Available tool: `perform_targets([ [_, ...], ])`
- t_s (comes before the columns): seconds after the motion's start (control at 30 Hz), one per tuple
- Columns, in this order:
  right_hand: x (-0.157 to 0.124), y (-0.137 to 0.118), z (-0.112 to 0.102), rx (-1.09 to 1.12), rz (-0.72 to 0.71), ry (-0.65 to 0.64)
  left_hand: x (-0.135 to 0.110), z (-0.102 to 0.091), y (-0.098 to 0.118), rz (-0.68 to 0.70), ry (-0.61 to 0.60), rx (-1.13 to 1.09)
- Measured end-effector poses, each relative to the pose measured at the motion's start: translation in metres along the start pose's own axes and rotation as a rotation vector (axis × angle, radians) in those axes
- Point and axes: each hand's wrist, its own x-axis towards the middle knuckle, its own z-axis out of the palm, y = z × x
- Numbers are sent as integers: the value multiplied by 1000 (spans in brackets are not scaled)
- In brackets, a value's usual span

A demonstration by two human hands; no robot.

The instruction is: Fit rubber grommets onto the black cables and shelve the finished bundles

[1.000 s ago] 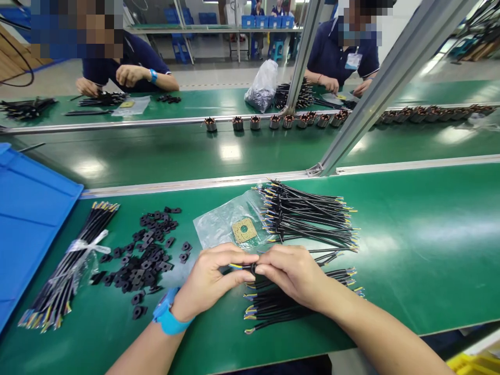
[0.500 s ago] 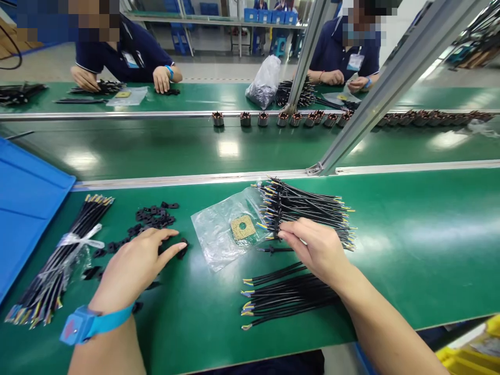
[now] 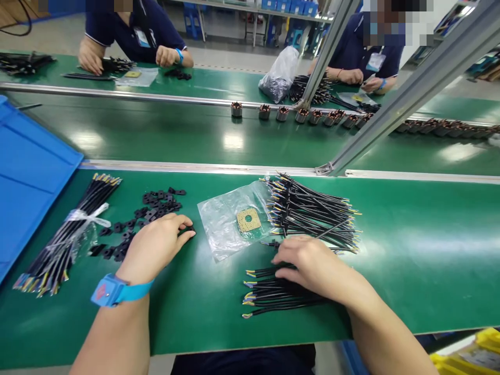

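Note:
My left hand (image 3: 158, 242), with a blue strap on its wrist, pinches a small black plastic piece (image 3: 190, 228) between thumb and fingertips. Beside it lies a loose heap of similar black pieces (image 3: 156, 205). My right hand (image 3: 312, 263) is over a row of black cables (image 3: 269, 299) with stripped coloured ends, its thumb and fingers apart. Just beyond its fingertips is a cable with a black fitting (image 3: 272, 244). Farther back, a pile of cables with black pieces near one end (image 3: 316, 208) rests by a clear plastic bag (image 3: 219, 229) with a tan square plate (image 3: 248, 221).
A tied cable bundle (image 3: 74, 229) lies at left, near a blue bin (image 3: 35, 172). A metal post (image 3: 394, 94) slants up behind the work surface. Copper-wound parts (image 3: 282, 114) line the far ledge. Two co-workers' hands (image 3: 91, 60) work across the bench.
My right hand has left the cable pile and come nearer, over the cable row. My left thumb and fingers have closed on a small black piece. The view has shifted.

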Motion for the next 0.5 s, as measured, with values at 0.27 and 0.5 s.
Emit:
perform_targets([
  [0.27, 9, -9, 13, -41, 48, -123, 2, 1, 5, 50, -2, -94],
  [0.5, 13, 0, 7, 67, 66, 115, 6, 0, 14, 112, 55, -112],
])
